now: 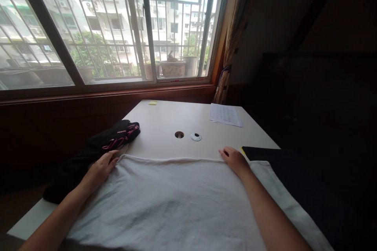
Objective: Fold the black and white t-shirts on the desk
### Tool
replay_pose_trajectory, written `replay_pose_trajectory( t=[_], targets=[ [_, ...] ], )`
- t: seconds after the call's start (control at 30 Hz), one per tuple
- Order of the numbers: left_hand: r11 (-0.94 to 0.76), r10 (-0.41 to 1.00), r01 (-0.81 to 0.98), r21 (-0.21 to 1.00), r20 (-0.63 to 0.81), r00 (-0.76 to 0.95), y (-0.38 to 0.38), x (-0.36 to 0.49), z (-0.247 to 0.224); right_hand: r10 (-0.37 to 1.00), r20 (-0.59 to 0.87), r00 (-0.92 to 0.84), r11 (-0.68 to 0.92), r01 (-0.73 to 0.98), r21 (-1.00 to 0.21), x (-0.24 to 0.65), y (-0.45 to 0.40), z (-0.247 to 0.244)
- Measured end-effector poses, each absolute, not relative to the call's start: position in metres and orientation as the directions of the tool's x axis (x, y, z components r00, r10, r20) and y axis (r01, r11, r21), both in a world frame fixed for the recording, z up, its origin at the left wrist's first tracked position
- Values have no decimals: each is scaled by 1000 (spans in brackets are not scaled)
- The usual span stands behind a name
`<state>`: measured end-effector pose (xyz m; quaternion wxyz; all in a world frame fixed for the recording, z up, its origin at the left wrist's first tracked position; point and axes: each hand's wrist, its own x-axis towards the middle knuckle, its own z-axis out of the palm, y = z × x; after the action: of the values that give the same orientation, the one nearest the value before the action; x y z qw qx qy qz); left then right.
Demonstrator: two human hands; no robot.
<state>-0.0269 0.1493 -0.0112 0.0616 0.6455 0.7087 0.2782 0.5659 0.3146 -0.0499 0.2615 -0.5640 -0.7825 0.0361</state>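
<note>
A white cloth [176, 200], which looks like a garment, lies spread over the near part of the desk with soft wrinkles across it. At its far left corner is my left hand [101, 166], fingers bent and closed on the edge. My right hand [235, 161] holds the far edge toward the right, its fingers curled together, with the fingertips partly hidden. More white fabric [277, 192] continues beyond my right forearm.
Black clothing [97, 141] with pink lettering is heaped on the desk's left edge. Dark fabric [300, 176] lies at right. Farther back on the white desk [165, 119] are papers [225, 115], a yellow note [152, 102], a cable hole [179, 135] and its round cover [196, 137].
</note>
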Motion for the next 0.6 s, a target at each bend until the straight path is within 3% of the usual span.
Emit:
replay_pose_trajectory(
  t=[0.1,0.3,0.6],
  targets=[
    [80,939,835,544,239,-246,125,-40,-11,902,366,-230,362,864,-349,566,314,-49],
    [224,951,780,584,43,-305,59,-45,-9,898,368,-241,372,863,-341,565,313,-49],
    [383,871,732,564,44,-490,-3,-53,-23,898,362,-249,372,870,-324,566,314,-50]
  ],
)
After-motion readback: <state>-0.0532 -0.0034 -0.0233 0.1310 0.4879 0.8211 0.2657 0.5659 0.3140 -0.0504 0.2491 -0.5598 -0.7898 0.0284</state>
